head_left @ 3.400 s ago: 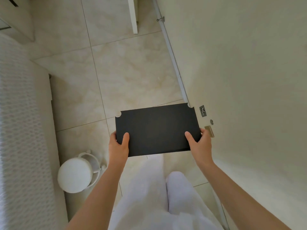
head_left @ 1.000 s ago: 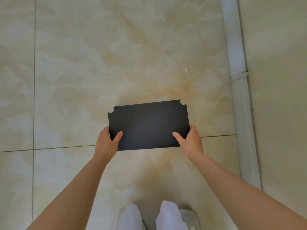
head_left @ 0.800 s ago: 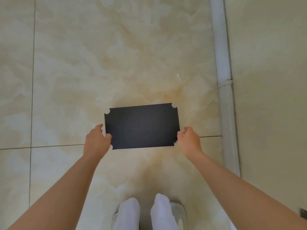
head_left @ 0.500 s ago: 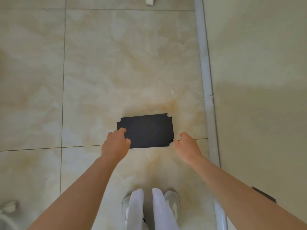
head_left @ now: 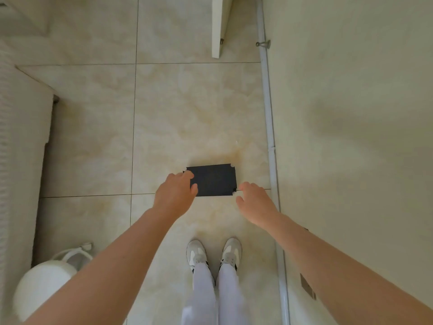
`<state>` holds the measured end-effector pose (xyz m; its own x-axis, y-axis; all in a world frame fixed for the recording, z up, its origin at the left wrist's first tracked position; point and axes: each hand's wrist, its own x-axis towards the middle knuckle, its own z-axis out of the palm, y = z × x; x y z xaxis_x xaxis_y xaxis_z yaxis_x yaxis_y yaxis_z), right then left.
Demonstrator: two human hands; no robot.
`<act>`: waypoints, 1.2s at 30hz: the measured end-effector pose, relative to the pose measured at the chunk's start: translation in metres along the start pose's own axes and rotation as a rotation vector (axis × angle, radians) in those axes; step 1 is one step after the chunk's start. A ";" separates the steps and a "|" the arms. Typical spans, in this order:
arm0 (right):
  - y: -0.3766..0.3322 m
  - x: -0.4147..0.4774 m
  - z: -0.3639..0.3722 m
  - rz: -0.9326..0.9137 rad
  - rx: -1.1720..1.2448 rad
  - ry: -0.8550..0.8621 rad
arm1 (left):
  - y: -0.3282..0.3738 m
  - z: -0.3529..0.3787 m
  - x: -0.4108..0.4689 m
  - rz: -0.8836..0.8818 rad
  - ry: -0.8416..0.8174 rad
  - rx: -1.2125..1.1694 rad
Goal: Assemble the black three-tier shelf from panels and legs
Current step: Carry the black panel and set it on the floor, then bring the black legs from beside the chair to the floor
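A flat black shelf panel point(head_left: 215, 180) with notched corners lies on the tiled floor in front of my feet. My left hand point(head_left: 174, 195) hovers over the panel's left end with loosely curled fingers and hides that edge. My right hand point(head_left: 254, 202) is at the panel's near right corner, fingers relaxed and holding nothing. No legs or other panels are in sight.
A wall point(head_left: 351, 137) with a white baseboard pipe point(head_left: 269, 127) runs along the right. A white cabinet point(head_left: 21, 137) stands at the left with a round white bin point(head_left: 42, 287) below it. A white door edge point(head_left: 219, 26) is at the top. My shoes point(head_left: 214, 253) stand behind the panel.
Both hands lowered the panel to the floor and let go of it. The view has since pulled up and away, so the panel looks smaller.
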<state>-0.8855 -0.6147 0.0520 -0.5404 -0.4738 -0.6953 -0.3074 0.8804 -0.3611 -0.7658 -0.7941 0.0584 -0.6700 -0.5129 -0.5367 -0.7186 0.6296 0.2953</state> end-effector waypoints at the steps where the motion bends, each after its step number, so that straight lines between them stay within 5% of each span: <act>1: -0.004 -0.017 -0.007 -0.004 0.027 -0.006 | 0.006 -0.010 -0.016 0.001 0.007 -0.004; 13: -0.002 -0.223 -0.062 0.023 0.117 0.150 | 0.072 -0.089 -0.193 0.027 0.121 0.056; 20: 0.017 -0.303 -0.065 0.116 0.109 0.227 | 0.092 -0.093 -0.247 0.084 0.038 0.054; 36: -0.036 -0.393 0.049 0.591 0.480 0.471 | 0.092 -0.133 -0.219 0.828 -0.126 0.471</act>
<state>-0.6239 -0.4597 0.3080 -0.8046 0.1940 -0.5612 0.4269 0.8459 -0.3197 -0.7101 -0.7015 0.3087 -0.8867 0.2495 -0.3894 0.1409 0.9477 0.2863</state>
